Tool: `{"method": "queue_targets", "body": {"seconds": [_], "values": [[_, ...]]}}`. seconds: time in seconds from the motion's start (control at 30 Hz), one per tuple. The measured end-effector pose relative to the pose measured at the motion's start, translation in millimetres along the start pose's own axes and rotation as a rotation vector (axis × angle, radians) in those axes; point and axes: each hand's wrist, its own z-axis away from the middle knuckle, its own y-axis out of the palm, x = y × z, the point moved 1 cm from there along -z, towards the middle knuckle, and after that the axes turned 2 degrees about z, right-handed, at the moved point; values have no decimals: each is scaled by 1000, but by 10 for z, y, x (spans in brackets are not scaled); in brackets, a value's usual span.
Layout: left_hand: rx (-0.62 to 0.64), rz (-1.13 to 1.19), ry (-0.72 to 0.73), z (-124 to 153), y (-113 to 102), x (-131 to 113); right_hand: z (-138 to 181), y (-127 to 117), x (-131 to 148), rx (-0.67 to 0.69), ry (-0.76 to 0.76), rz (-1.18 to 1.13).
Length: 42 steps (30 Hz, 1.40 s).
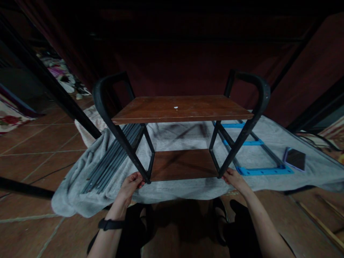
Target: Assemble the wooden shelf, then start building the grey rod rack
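A small two-tier shelf rack (161, 107) stands upright on a grey blanket (177, 191), with brown wood boards and a black metal frame that curves over at both sides. My left hand (132, 183) is closed at its lower front left corner, fingertips on the frame. At the lower front right corner, my right hand (233, 178) pinches the frame in the same way. A small white speck (175, 107) lies on the upper board. The undersides of the fingers are partly hidden.
Grey metal tubes (113, 161) lie bundled left of the rack. To the right are a ladder-like frame with blue crosspieces (264, 171) and a phone (295, 158). Dark posts (51, 79) rise at the left. Wooden strips (319, 224) lie on the tiled floor at right.
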Motion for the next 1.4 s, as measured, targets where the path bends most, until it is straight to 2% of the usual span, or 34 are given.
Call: {"method": "queue_targets", "body": {"seconds": [0.4, 0.6, 0.87, 1.4], "values": [[-13, 3, -18, -36, 9, 4, 190, -34, -22, -4, -35, -77], [-4, 1, -25, -59, 9, 27, 124, -21, 16, 0, -25, -80], [15, -7, -20, -14, 13, -19, 15, -24, 22, 3, -15, 27], [13, -25, 10, -2, 23, -45, 167, -33, -25, 2, -87, -58]]}}
